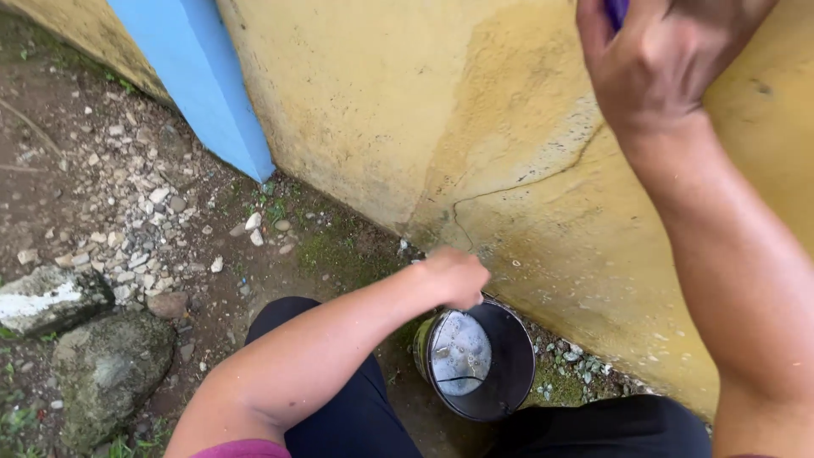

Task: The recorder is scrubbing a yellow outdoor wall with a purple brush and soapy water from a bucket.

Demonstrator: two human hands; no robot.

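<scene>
The left hand [458,276] is curled shut on the rim of a dark bucket [479,356] at six o'clock. The right hand [661,55], at one o'clock, is closed around something purple against the yellow wall [381,102]. Rocks [76,326] lie at eight o'clock on gravelly dirt [144,212].

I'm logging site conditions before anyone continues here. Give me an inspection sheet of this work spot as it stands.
Surface: bare dirt ground with gravel, moss along the wall foot.
Job's things: dark bucket on the ground by the wall, holding liquid; a purple object, mostly out of frame.
Clutter: two large rocks, loose white stones.
Grippers: left hand closed at the bucket's rim; right hand raised against the wall, gripping the purple object.
Cables: nothing seen.
Surroundings: yellow wall, damp-stained and cracked; blue strip at left.
</scene>
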